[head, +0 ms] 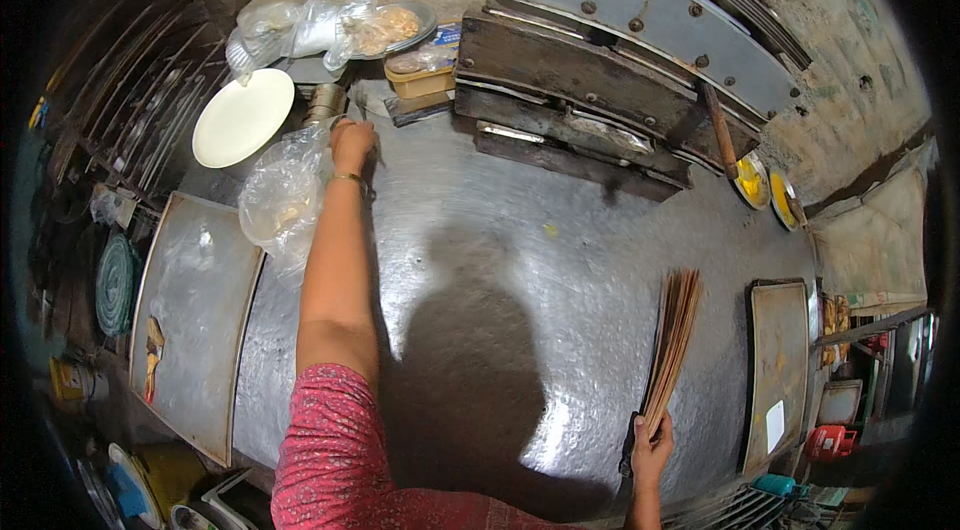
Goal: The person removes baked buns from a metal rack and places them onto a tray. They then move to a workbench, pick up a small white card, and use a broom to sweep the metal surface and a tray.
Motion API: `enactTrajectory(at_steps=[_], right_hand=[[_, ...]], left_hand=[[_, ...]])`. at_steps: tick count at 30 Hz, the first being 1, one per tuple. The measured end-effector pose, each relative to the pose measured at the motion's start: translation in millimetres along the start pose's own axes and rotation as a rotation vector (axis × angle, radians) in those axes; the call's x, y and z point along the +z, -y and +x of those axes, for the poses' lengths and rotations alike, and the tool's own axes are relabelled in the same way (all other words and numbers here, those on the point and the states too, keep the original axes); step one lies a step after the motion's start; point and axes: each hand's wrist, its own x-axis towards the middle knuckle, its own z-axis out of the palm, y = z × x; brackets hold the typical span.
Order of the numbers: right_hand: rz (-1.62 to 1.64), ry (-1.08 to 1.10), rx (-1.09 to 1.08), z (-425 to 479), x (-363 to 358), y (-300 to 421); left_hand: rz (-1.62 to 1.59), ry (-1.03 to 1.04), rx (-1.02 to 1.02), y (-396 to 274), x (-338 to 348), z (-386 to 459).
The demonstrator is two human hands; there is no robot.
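Observation:
My right hand (pixel 651 451) grips the lower end of a stick-bristle hand broom (pixel 671 342). The bristles fan upward over the bare metal worktop (pixel 480 207). On the other side, my left arm stretches far across the surface. The fingers of my left hand (pixel 351 146) are curled beside a ribbed metal can (pixel 325 102) and the top of a clear plastic bag (pixel 304 129). Whether they hold anything is hard to make out. Just left of that forearm sits a translucent round tub (pixel 270 204), partly wrapped in the bag.
Dark metal-and-wood blocks (pixel 592 80) line the back. A cream plate (pixel 244 117) leans behind the tub. Flat trays lie left (pixel 195 305) and right (pixel 776 372); a brush (pixel 154 354) rests on the left one. Dishes of yellow stuff (pixel 752 181) stand at the back right.

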Motion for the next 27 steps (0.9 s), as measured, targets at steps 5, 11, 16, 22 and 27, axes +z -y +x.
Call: enactTrajectory(at_steps=[5, 11, 16, 22, 27], right_hand=[[-0.029, 0.018, 0.012, 5, -2, -2], [-0.026, 0.006, 0.062, 0, -5, -5], [-0.013, 0.007, 0.003, 3, -4, -10], [0.018, 0.023, -0.013, 4, -3, -3], [0.022, 0.018, -0.018, 5, -5, -9]], left_hand=[[-0.68, 0.063, -0.29, -5, 38, 58], [0.141, -0.247, 0.136, -51, 34, 32], [0.609, -0.559, 0.082, -43, -9, 22], [0.745, -0.397, -0.142, 8, -25, 40], [0.543, -0.275, -0.165, -46, -45, 12]])
